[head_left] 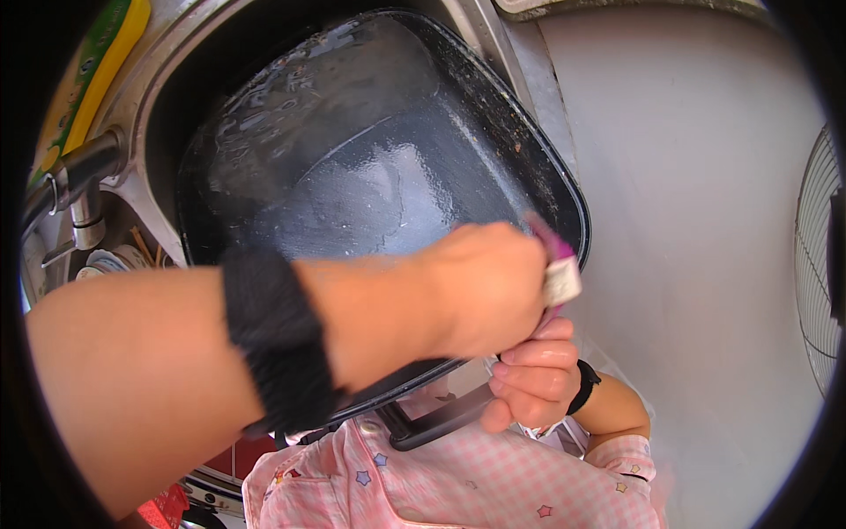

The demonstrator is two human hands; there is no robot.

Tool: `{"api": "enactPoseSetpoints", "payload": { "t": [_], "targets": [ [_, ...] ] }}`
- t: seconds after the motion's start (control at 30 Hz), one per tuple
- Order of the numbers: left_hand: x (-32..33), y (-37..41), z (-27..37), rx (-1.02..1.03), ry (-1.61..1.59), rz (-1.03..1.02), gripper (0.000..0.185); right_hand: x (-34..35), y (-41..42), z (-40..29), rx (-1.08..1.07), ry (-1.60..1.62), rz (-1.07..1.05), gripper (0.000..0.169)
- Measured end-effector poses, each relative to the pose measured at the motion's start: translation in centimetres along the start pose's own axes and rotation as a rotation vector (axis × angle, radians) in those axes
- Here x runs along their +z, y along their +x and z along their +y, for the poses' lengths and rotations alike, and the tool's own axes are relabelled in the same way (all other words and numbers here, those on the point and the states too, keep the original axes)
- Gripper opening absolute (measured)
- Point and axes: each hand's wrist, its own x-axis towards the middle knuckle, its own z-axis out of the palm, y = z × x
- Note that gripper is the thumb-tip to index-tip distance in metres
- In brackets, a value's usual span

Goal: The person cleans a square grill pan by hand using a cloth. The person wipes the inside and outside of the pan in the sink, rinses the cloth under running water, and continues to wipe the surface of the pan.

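Note:
A large dark rectangular pan rests tilted in a metal sink, with cloudy water pooled toward its far end. My left hand reaches across from the left and is closed around a purple cloth with a white label. It is at the pan's near right corner; the cloth's contact with the pan wall is blurred. Just below it, my right hand curls its wet fingers around the end of the pan's dark handle. My left fingers are mostly hidden behind the back of the hand.
A metal faucet stands at the sink's left, beside a green and yellow package. Bowls sit below it. To the right is a pale countertop, with a fan's wire grille at the far right.

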Motion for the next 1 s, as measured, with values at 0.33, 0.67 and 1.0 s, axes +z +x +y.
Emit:
{"api": "enactPoseSetpoints", "payload": {
  "t": [0.33,0.67,1.0],
  "targets": [
    [-1.1,-4.4,-2.1,0.004,-0.213,-0.177,0.011,0.5,-0.1,0.7,-0.027,0.069,0.02,0.017],
    [-1.0,-2.5,-1.9,-0.109,-0.143,-0.236,0.014,0.3,-0.3,0.8,-0.036,0.101,0.01,0.019],
    [-2.2,-8.0,-2.0,-0.288,-0.175,-0.133,0.016,0.0,-0.6,0.4,-0.017,0.082,-0.047,0.027]
  ]
}}
